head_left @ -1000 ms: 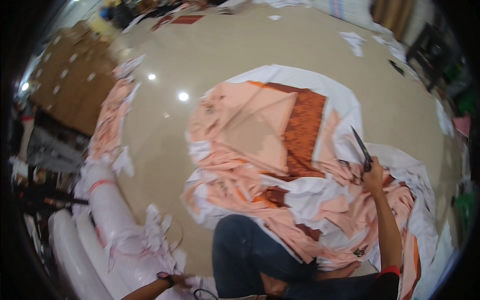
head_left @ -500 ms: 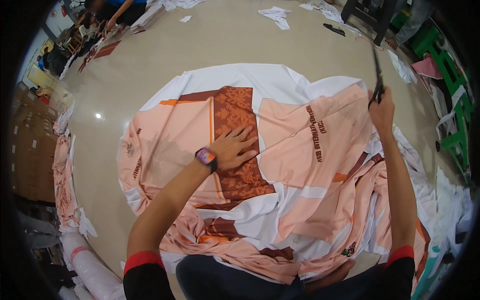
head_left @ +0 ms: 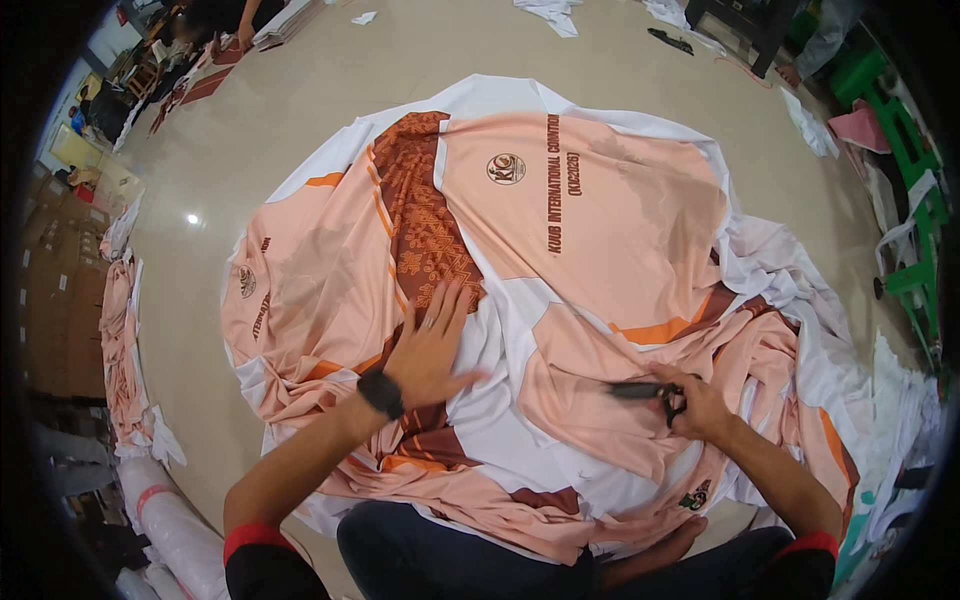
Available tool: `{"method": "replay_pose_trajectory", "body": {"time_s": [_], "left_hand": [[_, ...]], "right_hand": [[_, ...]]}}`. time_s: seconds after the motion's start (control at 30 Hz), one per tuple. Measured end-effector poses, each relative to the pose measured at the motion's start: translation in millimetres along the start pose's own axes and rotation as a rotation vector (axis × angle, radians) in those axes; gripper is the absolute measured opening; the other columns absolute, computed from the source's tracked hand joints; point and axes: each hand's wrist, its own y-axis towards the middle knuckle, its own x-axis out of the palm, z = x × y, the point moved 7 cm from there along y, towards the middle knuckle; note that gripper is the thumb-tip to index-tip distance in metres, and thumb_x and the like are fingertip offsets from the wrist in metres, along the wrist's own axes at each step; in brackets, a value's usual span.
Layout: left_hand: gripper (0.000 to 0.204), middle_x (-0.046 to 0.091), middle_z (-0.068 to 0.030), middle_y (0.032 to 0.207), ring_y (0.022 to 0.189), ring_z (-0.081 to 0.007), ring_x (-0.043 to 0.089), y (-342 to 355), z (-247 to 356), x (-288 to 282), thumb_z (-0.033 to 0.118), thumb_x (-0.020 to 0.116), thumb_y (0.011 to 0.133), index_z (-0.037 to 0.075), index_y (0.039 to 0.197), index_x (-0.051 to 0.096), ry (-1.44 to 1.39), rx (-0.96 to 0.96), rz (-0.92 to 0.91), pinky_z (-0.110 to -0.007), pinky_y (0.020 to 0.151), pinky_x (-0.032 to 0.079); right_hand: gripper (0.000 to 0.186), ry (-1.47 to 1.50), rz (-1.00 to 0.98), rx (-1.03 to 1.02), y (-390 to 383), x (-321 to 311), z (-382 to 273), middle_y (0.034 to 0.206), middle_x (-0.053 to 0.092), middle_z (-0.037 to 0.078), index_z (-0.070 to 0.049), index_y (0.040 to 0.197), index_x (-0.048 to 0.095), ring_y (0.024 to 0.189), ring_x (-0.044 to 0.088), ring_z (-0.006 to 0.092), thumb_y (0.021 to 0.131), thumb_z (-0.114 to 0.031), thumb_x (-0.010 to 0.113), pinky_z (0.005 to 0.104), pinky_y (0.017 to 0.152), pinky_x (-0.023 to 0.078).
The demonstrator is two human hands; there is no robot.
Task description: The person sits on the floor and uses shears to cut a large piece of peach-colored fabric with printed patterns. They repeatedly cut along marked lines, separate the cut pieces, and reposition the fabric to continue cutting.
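A pile of printed fabric [head_left: 610, 200] in peach, white, orange and brown lies spread on the floor in front of me. My left hand [head_left: 428, 355], with a dark watch on its wrist, rests with fingers apart on the lower end of a brown patterned panel [head_left: 405, 180]. My right hand [head_left: 692, 408] grips black scissors [head_left: 635, 390], whose blurred blades point left over a peach piece at the lower middle right. My bent legs [head_left: 420, 545] are at the lower edge, partly under the cloth's near edge.
Plastic-wrapped rolls [head_left: 170, 515] and cardboard boxes [head_left: 60, 290] line the left. A green plastic object [head_left: 905, 240] and a dark stand [head_left: 740, 30] are at the right. A co-worker's arm [head_left: 248, 25] shows at top left. White scraps [head_left: 545, 12] lie on the floor [head_left: 250, 110].
My right hand has swung down and left with the scissors. My left hand has slid toward me. The fabric's top layers have shifted, spreading a printed peach piece higher at the right.
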Motion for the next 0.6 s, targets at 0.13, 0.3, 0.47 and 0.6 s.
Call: {"method": "replay_pose_trajectory", "body": {"time_s": [0.13,0.3,0.47,0.6], "left_hand": [[0.124,0.009,-0.031,0.167,0.157,-0.0427,0.008,-84,-24,5,0.068,0.069,0.081,-0.009,0.159,0.011,-0.014,-0.159,-0.181,-0.069,0.12,0.01],[0.122,0.01,-0.0308,0.167,0.157,-0.0432,0.009,-138,-19,3,0.064,0.074,0.08,-0.01,0.157,0.016,0.058,-0.179,-0.318,-0.07,0.119,0.011],[0.113,0.017,-0.0314,0.165,0.155,-0.0445,0.015,-126,7,-3,0.059,0.072,0.084,-0.009,0.157,0.019,-0.053,-0.078,-0.071,-0.069,0.119,0.017],[0.113,0.016,-0.0308,0.165,0.156,-0.0435,0.014,-99,17,4,0.058,0.073,0.083,-0.008,0.157,0.019,0.063,-0.025,-0.119,-0.069,0.119,0.019]], "right_hand": [[0.053,-0.122,0.001,0.484,-21,-47,67,0.111,0.07,0.02,0.0,0.133,0.05,0.097,0.07,0.0373,0.09,-0.019,0.074,0.0451,0.083,0.055],[0.052,-0.089,0.138,0.602,-36,-104,91,0.106,0.069,0.022,-0.001,0.132,0.051,0.098,0.069,0.0358,0.087,-0.013,0.072,0.0451,0.083,0.053],[0.057,-0.037,0.174,0.549,-56,-75,53,0.109,0.069,0.023,0.0,0.133,0.05,0.1,0.07,0.037,0.085,-0.017,0.075,0.0453,0.086,0.053],[0.074,-0.024,-0.233,0.394,-90,-27,10,0.106,0.071,0.025,-0.002,0.144,0.045,0.096,0.07,0.0438,0.085,-0.034,0.077,0.0472,0.086,0.056]]}}
